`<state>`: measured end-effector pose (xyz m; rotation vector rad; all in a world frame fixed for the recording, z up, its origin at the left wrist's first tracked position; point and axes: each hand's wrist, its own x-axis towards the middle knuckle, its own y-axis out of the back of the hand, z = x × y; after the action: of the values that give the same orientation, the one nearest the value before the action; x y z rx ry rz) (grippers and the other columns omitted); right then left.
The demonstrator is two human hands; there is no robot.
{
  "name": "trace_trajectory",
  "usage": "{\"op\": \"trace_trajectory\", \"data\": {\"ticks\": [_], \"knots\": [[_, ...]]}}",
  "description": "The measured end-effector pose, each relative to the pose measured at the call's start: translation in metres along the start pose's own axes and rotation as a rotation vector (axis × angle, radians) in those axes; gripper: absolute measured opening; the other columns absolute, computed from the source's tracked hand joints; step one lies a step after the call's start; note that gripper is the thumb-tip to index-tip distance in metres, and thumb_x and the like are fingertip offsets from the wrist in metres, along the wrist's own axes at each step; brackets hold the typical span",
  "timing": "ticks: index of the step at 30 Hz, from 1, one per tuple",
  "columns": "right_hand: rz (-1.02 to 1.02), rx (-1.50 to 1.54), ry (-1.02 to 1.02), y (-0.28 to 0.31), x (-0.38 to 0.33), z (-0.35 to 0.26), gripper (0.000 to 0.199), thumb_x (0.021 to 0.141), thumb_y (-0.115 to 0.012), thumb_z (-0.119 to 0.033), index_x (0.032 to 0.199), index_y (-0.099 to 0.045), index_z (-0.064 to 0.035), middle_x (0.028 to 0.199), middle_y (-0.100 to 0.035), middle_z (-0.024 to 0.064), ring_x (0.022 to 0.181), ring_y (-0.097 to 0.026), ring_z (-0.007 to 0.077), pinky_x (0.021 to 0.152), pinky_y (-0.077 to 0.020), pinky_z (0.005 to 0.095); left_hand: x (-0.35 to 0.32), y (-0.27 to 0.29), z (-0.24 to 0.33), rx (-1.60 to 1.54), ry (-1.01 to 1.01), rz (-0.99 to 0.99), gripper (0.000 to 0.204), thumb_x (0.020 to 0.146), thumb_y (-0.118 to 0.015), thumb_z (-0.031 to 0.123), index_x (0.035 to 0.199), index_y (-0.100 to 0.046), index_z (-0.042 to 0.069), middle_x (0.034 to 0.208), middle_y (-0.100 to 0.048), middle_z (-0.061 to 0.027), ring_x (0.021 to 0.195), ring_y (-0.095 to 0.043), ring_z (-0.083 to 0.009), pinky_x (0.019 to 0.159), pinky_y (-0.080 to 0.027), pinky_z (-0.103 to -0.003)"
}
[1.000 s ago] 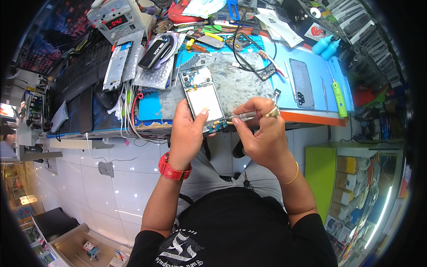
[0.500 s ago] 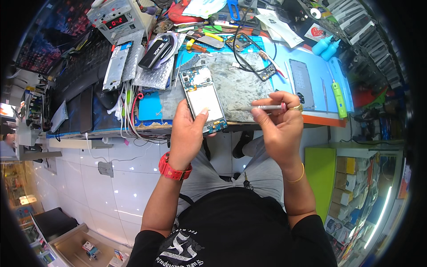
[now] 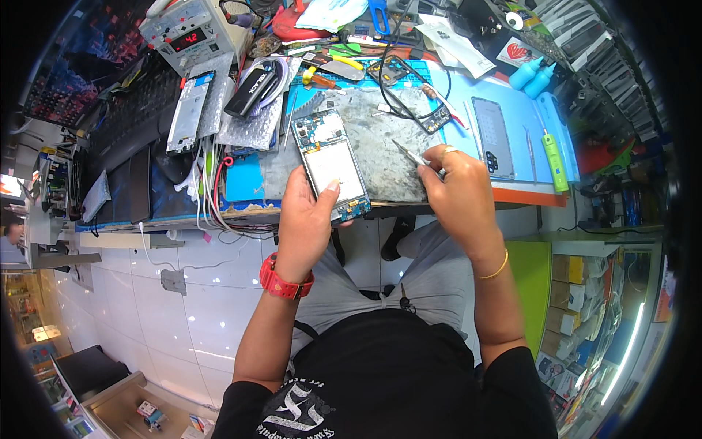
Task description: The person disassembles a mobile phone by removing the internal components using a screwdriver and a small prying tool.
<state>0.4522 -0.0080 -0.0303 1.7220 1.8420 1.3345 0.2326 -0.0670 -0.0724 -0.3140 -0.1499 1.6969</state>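
Right hand (image 3: 462, 189) moving off opened phone (image 3: 335, 167), pinching slim pointed tool (image 3: 411, 154) over grey mat (image 3: 387, 172); left hand (image 3: 307, 219) grasping phone at bench's front edge (image 3: 250, 214), any slackening of left grip risking drop.

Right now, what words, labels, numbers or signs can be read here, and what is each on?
I won't copy the lettering, only say where it stands:
Bench power supply: red lit digits.
Black box: white lettering.
Black T-shirt: large ornate white letter, smaller lettering.
White card: red heart.
Opened phone in the left hand: any print too small to read.
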Motion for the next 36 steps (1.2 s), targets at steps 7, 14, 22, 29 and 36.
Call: {"op": "trace_trajectory", "data": {"ticks": [7, 14, 22, 29, 36], "knots": [[-0.356, -0.074, -0.066, 0.024, 0.026, -0.008, 0.02, 0.086, -0.069, -0.006, 0.103, -0.071, 0.005, 0.089, -0.07, 0.0256, 0.084, -0.069, 0.041, 0.079, -0.0528, 0.0458, -0.001, -0.001, 0.002, -0.008, 0.023, 0.021, 0.031, 0.102, -0.053, 0.004, 0.131, -0.042, -0.004, 0.111, -0.066, -0.0133, 0.081, -0.068, -0.0121, 0.058, -0.058, -0.026], [-0.179, -0.087, 0.003, 0.036, 0.054, 0.001, 0.019, 0.088, -0.068, -0.007, 0.1, -0.071, 0.0066, 0.087, -0.07, 0.0252, 0.082, -0.07, 0.0371, 0.077, -0.0532, 0.0424, -0.001, -0.002, 0.002, -0.018, 0.011, 0.009, 0.03, 0.102, -0.053, 0.004, 0.13, -0.043, -0.004, 0.11, -0.066, -0.013, 0.081, -0.068, -0.0115, 0.058, -0.057, -0.026], [-0.166, -0.093, 0.058, -0.009, 0.091, 0.015, 0.021, 0.089, -0.066, -0.01, 0.103, -0.072, 0.0047, 0.098, -0.071, 0.0262, 0.094, -0.068, 0.043, 0.086, -0.0529, 0.0468, -0.001, -0.001, 0.001, -0.014, 0.0, 0.002, 0.03, 0.102, -0.053, 0.006, 0.129, -0.044, -0.004, 0.11, -0.066, -0.0134, 0.08, -0.069, -0.0128, 0.059, -0.058, -0.027], [-0.157, -0.118, 0.03, -0.017, 0.093, 0.016, 0.02, 0.088, -0.065, -0.01, 0.101, -0.071, 0.0042, 0.098, -0.07, 0.0278, 0.096, -0.067, 0.0447, 0.086, -0.0527, 0.0488, -0.001, 0.0, 0.002, -0.017, -0.001, -0.001, 0.031, 0.102, -0.053, 0.006, 0.13, -0.044, -0.005, 0.11, -0.066, -0.0132, 0.08, -0.068, -0.0124, 0.059, -0.058, -0.027], [-0.165, -0.055, -0.047, 0.018, 0.051, 0.003, 0.017, 0.088, -0.066, -0.009, 0.098, -0.07, 0.0044, 0.091, -0.071, 0.0262, 0.092, -0.068, 0.0436, 0.084, -0.0524, 0.0485, -0.001, 0.001, 0.0, -0.015, 0.0, 0.002, 0.032, 0.102, -0.053, 0.005, 0.131, -0.044, -0.004, 0.109, -0.066, -0.0128, 0.08, -0.068, -0.0124, 0.059, -0.058, -0.027]]}}
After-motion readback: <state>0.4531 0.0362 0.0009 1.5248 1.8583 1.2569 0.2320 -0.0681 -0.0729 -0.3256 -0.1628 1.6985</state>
